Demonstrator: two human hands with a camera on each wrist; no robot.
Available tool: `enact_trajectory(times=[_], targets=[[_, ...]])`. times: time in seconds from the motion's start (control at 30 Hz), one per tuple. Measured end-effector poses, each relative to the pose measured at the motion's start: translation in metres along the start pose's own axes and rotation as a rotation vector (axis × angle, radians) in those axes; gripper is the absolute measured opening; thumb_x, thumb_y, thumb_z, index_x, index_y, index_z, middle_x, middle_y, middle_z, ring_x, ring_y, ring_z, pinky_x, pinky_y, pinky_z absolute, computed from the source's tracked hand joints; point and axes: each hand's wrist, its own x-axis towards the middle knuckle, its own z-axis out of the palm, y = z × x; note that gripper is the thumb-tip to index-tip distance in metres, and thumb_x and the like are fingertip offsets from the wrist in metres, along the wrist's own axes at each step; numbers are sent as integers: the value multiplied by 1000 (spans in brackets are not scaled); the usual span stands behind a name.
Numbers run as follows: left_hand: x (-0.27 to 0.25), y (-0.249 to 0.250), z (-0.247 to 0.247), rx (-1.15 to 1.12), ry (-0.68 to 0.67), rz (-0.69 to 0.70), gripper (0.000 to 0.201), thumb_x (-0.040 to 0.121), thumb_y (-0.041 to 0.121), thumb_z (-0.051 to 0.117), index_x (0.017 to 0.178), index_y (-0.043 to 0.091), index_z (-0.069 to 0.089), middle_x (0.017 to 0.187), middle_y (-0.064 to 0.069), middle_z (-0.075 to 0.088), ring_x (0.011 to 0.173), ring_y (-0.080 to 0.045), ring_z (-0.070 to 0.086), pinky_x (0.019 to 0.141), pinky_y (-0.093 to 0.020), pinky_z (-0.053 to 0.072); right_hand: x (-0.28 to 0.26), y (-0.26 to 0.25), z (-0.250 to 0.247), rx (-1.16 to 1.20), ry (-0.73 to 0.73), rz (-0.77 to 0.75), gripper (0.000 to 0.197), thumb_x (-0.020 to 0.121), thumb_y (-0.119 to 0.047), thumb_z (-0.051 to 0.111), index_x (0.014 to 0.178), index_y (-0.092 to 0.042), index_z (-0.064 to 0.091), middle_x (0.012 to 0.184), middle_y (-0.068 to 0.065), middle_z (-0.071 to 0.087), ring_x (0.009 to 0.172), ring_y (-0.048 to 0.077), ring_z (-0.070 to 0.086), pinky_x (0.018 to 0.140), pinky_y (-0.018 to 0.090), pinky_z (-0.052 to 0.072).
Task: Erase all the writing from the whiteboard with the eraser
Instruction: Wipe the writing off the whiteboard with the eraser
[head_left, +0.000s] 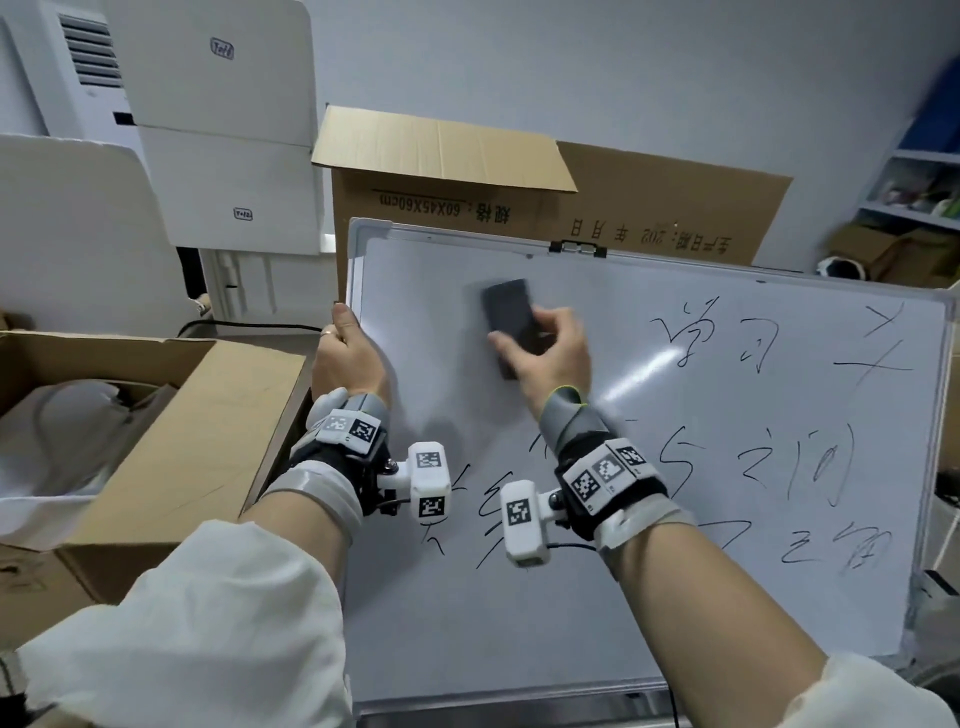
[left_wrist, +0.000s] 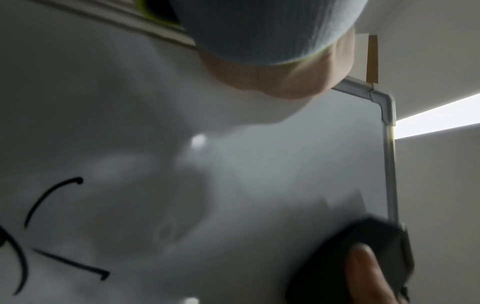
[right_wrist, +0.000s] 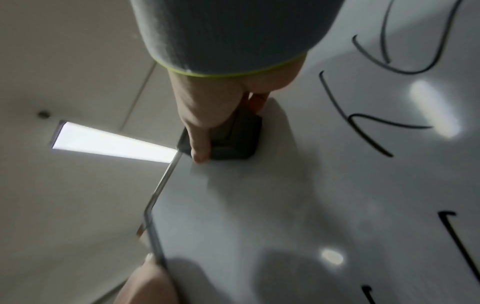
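Whiteboard (head_left: 597, 623) leans tilted against a brown carton (head_left: 649, 208), landscape, metal frame. Right hand (head_left: 550, 353) grips the eraser (head_left: 509, 317): thumb on one long side, fingers curled over the other, dark block pressed flat on the board in its upper-left area, just below the top frame edge. Right wrist view confirms the pinch, eraser (right_wrist: 233, 139) face on the surface close to the frame. Eraser is motion-blurred in head view. Left hand (head_left: 348, 353) clamps the board's left edge near the top-left corner, thumb on the front face, fingers wrapped behind the frame; fingertips not visible. Left wrist view shows only the heel of that hand (left_wrist: 272, 76) at the frame and the eraser (left_wrist: 363, 246) lower right of it. Writing (head_left: 779, 415): black strokes cover the board's right half and a band across the middle below the eraser; the patch around the eraser at upper left is blank, as is the bottom strip. Left of the board, an open carton (head_left: 130, 415) with white packing. Behind it, white boxes (head_left: 223, 130) stacked. Right of the board, shelves (head_left: 914, 192), blurred.
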Motion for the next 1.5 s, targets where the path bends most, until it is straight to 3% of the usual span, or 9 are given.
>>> enact_trajectory(times=[0.1,0.3,0.5,0.67,0.8,0.97,1.13,1.3,1.5], targets=[[4,1,0,23,39,10,66,102,55,19,105,7,64,104,-19,69,97,-40,61,71,-33,33,2,-5,5,-69,-142,-96,47,66,-51,84,105,-38,61,102,-11,58,96,11,61,76,28,51],[-2,0,10,16,45,21,67,101,55,19,105,6,64,103,-19,70,94,-40,63,67,-33,36,37,20,-45,-36,261,164,50,69,-52,82,109,-32,60,108,-4,57,99,16,60,82,32,52],[3,-2,14,25,86,33,68,101,56,19,107,7,65,107,-21,70,98,-41,63,73,-36,39,12,28,-29,-42,-91,-43,51,59,-55,82,104,-41,62,100,-11,58,94,11,63,80,35,56],[7,-5,15,29,63,39,69,100,57,17,108,7,64,107,-20,70,98,-41,64,73,-36,40,38,40,-64,-69,191,111,50,69,-48,84,106,-29,57,110,-6,55,97,13,58,86,35,53],[-1,-12,13,1,-15,15,68,101,56,17,109,6,62,110,-21,68,101,-42,62,75,-37,38,18,43,-46,-52,38,17,47,63,-45,86,99,-36,57,106,-4,56,94,15,61,86,39,54],[-23,-54,-13,33,12,-65,65,102,50,20,103,4,66,109,-22,68,101,-41,62,75,-36,36,-8,27,-3,-4,-73,-70,50,61,-46,86,105,-39,64,100,-9,55,96,16,59,82,38,55],[-34,-89,-21,-91,-86,-152,63,103,48,24,110,1,66,117,-21,66,110,-40,59,91,-38,43,-44,20,28,-15,-208,-181,54,57,-52,82,107,-39,67,97,-9,58,99,20,57,84,42,53],[-45,-114,-18,-202,-105,-255,60,99,51,29,112,7,68,117,-13,68,110,-33,59,98,-36,42,-93,40,34,-11,-276,-183,52,56,-44,87,104,-35,71,94,-8,57,96,20,57,83,40,52],[-58,-138,-10,-181,-26,-306,60,97,54,32,104,10,72,113,-12,71,103,-35,61,91,-35,46,-156,76,32,-122,-526,-261,52,57,-41,91,102,-23,74,95,1,59,93,25,54,80,45,49]])
